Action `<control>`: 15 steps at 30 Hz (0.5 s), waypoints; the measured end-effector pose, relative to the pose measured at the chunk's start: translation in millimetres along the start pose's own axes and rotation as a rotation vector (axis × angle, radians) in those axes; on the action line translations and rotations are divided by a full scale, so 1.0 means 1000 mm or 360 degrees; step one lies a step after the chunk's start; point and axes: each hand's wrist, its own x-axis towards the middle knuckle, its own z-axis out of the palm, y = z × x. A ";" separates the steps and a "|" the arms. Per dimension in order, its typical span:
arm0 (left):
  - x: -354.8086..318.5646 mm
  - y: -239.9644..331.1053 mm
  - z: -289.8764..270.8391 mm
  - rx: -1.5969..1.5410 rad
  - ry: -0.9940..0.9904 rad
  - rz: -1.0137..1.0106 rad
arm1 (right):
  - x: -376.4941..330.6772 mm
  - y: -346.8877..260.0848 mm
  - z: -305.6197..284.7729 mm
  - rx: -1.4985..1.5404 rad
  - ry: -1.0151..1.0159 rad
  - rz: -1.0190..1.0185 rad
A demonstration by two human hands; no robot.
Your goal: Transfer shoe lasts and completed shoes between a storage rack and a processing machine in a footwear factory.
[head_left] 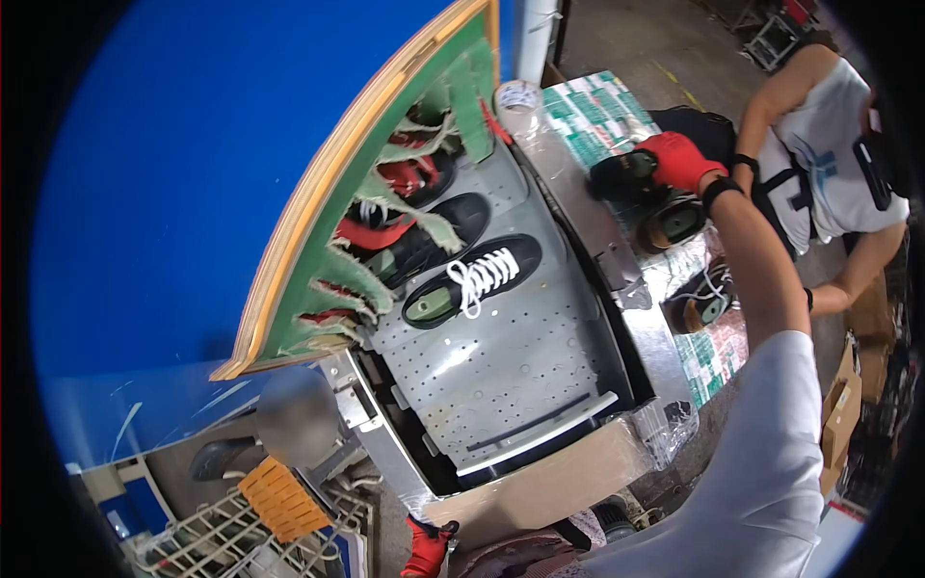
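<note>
My right hand (686, 162), in a red glove, reaches to the far right and grips a dark shoe (626, 176) above a side table. Beside it on that table lie a dark shoe with a tan sole (672, 223) and another laced shoe (703, 301). Low in the view, near the conveyor's front, my left hand (424, 547) is closed in a red glove; what it holds, if anything, is unclear. A black sneaker with white laces (477, 281) rests on the grey perforated conveyor (501, 385). Further shoes (461, 223) sit partly behind torn green curtain strips (472, 116).
A blue machine wall (212, 173) with a wood-edged opening (318, 183) rises at left. A tape roll (517, 94) stands by the conveyor's far corner. Another person (819, 154) works at right. A wire rack (207, 530) with an orange slatted piece (283, 498) is lower left.
</note>
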 end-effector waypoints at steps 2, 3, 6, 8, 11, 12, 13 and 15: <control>0.011 0.027 0.007 0.0331 -0.0290 -0.0108 | -0.002 0.012 0.016 -0.0063 0.0263 -0.0242; 0.014 0.023 0.005 0.0374 -0.0353 -0.0171 | -0.002 0.014 0.018 -0.0059 0.0273 -0.0264; 0.006 -0.004 -0.002 -0.0029 -0.0122 -0.0262 | 0.008 0.012 0.013 0.0007 0.0216 -0.0334; 0.003 0.001 -0.002 -0.0023 -0.0106 -0.0369 | 0.013 0.010 0.014 -0.0011 0.0139 -0.0287; 0.002 0.033 0.012 0.0078 -0.0092 -0.0199 | 0.012 0.004 0.008 -0.0206 0.0084 -0.0228; 0.004 0.039 0.014 0.0070 -0.0088 -0.0208 | 0.009 0.008 0.012 -0.0209 0.0076 -0.0236; 0.005 0.043 0.014 0.0124 -0.0111 -0.0207 | 0.004 0.014 0.015 -0.0259 0.0133 -0.0230; 0.008 0.063 0.016 0.0135 -0.0111 -0.0223 | -0.002 -0.005 0.011 -0.0399 0.0111 -0.0147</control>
